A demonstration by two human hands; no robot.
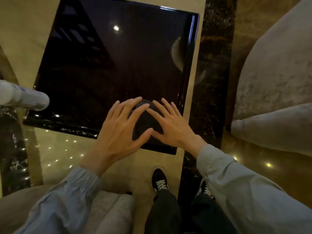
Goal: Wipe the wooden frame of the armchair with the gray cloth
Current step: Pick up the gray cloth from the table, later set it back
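Note:
A dark gray cloth (144, 123) lies bunched on the near right corner of a glossy dark wooden table (108, 68). My left hand (120, 127) rests flat on the cloth's left side, fingers spread. My right hand (166, 123) lies flat on its right side, fingers spread too; the thumbs meet over the cloth. Neither hand grips it. A gray upholstered armchair (276, 85) stands at the right, and another gray armchair (104, 210) shows at the bottom left. No wooden frame part is visible on either.
A gray padded armrest (23, 96) juts in from the left over the table's corner. The floor is polished beige marble with dark marble bands (212, 73). My feet in black sneakers (159, 180) stand just in front of the table.

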